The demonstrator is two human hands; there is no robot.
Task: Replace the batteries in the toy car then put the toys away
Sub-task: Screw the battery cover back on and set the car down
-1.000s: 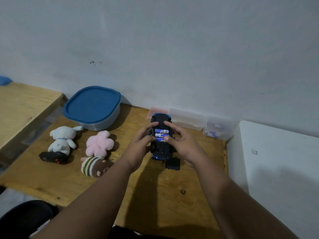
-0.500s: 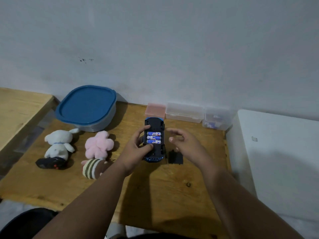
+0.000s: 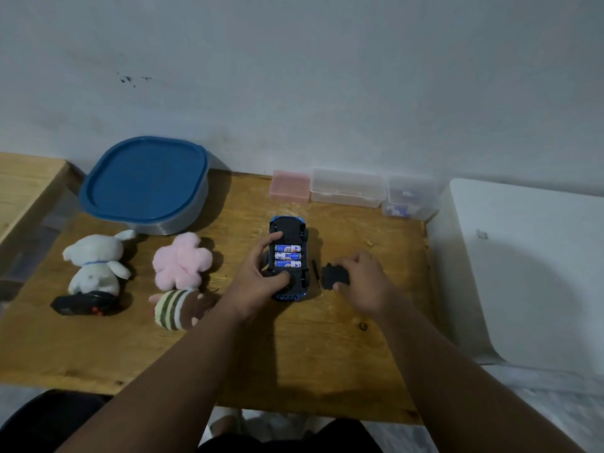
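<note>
The blue toy car [image 3: 289, 235] lies upside down on the wooden table [image 3: 294, 348], its battery bay open with three blue-and-white batteries [image 3: 287, 256] seated in it. My left hand [image 3: 258, 282] grips the car's left side and near end. To the right of the car, my right hand [image 3: 362, 282] closes its fingers on the black battery cover [image 3: 333, 276], which rests on the table. A small black screwdriver [image 3: 316, 276] lies between the car and the cover.
A blue-lidded container [image 3: 145, 184] stands at the back left. A white plush [image 3: 94, 263], a pink plush [image 3: 181, 259], a striped plush [image 3: 176, 308] and a black remote [image 3: 86, 304] lie at the left. Small plastic boxes [image 3: 346, 188] line the wall. A white surface [image 3: 529, 273] adjoins the right.
My right hand left the batteries and moved right, down onto the black cover. The car sits lower on the table, held by the left hand alone.
</note>
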